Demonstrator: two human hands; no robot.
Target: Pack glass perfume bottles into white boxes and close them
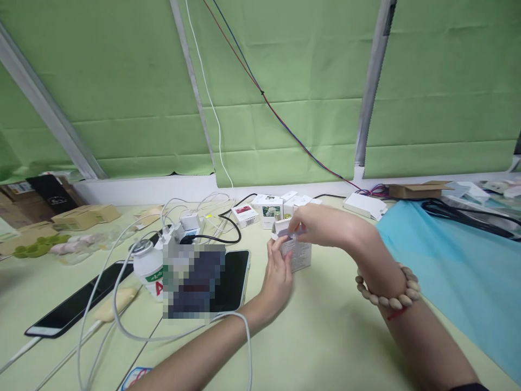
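A small white carton stands on the table in front of me with its top flaps up. My left hand is closed around its left side, fingers along the near face. From above, my right hand reaches to the carton's open top, its fingertips pinched together. What they hold is too small and partly hidden to make out. Just behind, several white boxes stand close together, one with a flower picture. Small gold-coloured caps show beside the carton's raised flap.
To the left are a white bottle, a tablet, a long dark phone and a power strip with tangled white cables. Blue sheeting covers the right side. An opened flat white box lies at the back.
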